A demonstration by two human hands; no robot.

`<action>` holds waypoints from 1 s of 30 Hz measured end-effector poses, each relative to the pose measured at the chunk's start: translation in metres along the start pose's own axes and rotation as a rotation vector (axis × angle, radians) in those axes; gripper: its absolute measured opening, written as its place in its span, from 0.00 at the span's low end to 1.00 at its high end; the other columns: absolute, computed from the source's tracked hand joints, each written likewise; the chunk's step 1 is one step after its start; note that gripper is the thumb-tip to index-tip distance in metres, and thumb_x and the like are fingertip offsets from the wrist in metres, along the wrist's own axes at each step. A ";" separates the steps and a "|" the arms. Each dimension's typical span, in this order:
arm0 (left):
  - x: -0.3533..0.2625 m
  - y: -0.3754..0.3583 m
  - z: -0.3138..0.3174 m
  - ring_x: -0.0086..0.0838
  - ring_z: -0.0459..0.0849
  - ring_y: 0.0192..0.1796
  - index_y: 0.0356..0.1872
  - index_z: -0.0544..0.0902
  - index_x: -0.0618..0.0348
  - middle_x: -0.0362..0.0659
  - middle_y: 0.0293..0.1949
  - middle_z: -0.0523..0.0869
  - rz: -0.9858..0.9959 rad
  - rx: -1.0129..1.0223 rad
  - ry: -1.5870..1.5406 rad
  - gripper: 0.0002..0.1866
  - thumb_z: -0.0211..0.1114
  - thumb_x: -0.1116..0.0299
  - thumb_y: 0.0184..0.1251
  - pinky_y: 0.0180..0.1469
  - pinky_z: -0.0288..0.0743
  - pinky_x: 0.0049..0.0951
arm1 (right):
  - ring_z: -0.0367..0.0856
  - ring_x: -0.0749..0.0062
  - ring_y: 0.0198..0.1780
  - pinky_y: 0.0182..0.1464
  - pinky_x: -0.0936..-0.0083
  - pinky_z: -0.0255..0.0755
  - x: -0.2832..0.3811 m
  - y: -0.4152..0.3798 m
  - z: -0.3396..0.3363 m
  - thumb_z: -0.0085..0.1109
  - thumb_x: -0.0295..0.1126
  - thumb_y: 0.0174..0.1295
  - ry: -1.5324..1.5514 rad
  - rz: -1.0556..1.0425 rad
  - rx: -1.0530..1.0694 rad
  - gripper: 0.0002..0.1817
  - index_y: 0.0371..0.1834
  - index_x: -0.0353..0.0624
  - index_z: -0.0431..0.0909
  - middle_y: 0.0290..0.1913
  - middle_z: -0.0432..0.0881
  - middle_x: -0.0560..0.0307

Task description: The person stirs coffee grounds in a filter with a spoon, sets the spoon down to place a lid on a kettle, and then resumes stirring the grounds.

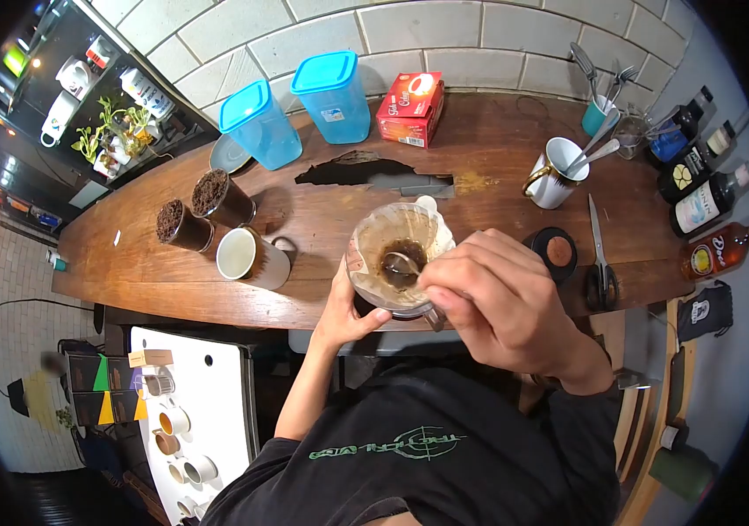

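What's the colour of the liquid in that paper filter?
The liquid is dark brown, best seen in the head view.

Paper filter (372, 235): tan, brown stains. Liquid (387, 273) inside: dark brown. Counter (322, 223): reddish-brown wood, streaky grain. Left tub (267, 138) and right tub (342, 112): see-through blue, solid bright-blue lids (324, 70). Tea box (410, 109): red, white lettering, white cup print. Left glass (194, 233) and right glass (232, 208): dark brown grounds (211, 186) showing through. Pale mug (269, 265): off-white inside, brown streaks outside. White mug (551, 190): dark streaky pattern, gold-brown handle. Utensil cup (596, 119): teal. Scissors (601, 282): black handles, silver blades. Round disc (558, 252): black rim, reddish-brown centre. Syrup bottle (707, 204): dark, white-and-blue label. End bottle (716, 252): amber-red, white lettering, yellow patch. Pouch (706, 313): black, pale print. Shirt (427, 408): black, green lettering and crosshair print. Wall (422, 28): whitish bricks, grey joints.
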State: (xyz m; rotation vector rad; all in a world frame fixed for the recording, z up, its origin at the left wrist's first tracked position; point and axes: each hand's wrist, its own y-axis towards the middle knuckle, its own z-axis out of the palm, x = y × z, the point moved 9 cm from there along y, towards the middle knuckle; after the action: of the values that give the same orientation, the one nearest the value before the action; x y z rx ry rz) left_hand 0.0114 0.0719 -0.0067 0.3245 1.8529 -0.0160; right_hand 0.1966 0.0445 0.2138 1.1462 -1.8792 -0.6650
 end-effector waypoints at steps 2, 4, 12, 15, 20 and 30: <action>0.000 0.001 0.000 0.55 0.65 0.76 0.74 0.62 0.72 0.63 0.72 0.68 0.008 0.018 -0.013 0.54 0.74 0.44 0.54 0.77 0.56 0.48 | 0.82 0.61 0.30 0.34 0.68 0.73 0.002 0.001 -0.007 0.62 0.24 0.68 0.019 0.022 -0.005 0.04 0.41 0.36 0.77 0.32 0.84 0.53; 0.001 -0.001 0.000 0.55 0.65 0.76 0.75 0.62 0.71 0.63 0.72 0.67 -0.004 0.017 -0.034 0.54 0.74 0.44 0.54 0.77 0.56 0.49 | 0.82 0.61 0.30 0.34 0.67 0.72 0.005 0.001 -0.013 0.62 0.24 0.68 0.071 0.048 -0.028 0.05 0.40 0.36 0.77 0.32 0.84 0.52; -0.002 0.002 0.001 0.57 0.65 0.75 0.73 0.66 0.68 0.64 0.73 0.65 0.087 0.002 -0.044 0.50 0.75 0.49 0.54 0.76 0.57 0.50 | 0.81 0.54 0.33 0.37 0.64 0.72 0.001 0.003 -0.003 0.66 0.24 0.62 -0.014 0.176 0.069 0.08 0.41 0.38 0.77 0.34 0.81 0.52; -0.018 0.008 0.002 0.57 0.65 0.75 0.73 0.66 0.66 0.64 0.73 0.65 0.203 0.047 -0.004 0.49 0.76 0.50 0.53 0.75 0.59 0.51 | 0.81 0.53 0.34 0.38 0.63 0.72 0.006 0.011 -0.009 0.66 0.24 0.63 -0.040 0.182 0.045 0.08 0.40 0.38 0.76 0.34 0.81 0.52; -0.027 0.011 0.004 0.57 0.66 0.75 0.72 0.68 0.63 0.62 0.73 0.65 0.288 0.074 0.089 0.47 0.78 0.51 0.53 0.74 0.62 0.52 | 0.82 0.53 0.36 0.40 0.61 0.74 0.010 0.017 0.002 0.68 0.25 0.61 -0.001 0.227 0.109 0.09 0.40 0.38 0.77 0.34 0.81 0.52; -0.046 0.012 0.001 0.56 0.64 0.76 0.71 0.69 0.60 0.60 0.74 0.62 0.343 0.030 0.072 0.43 0.78 0.59 0.55 0.74 0.62 0.52 | 0.81 0.53 0.35 0.39 0.61 0.75 0.018 0.021 0.001 0.67 0.23 0.61 -0.177 0.225 0.014 0.07 0.38 0.36 0.78 0.34 0.80 0.51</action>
State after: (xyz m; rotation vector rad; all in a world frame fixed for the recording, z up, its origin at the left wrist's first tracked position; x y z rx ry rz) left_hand 0.0273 0.0738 0.0379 0.6675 1.8475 0.2059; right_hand 0.1814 0.0383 0.2360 0.8905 -2.1270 -0.6435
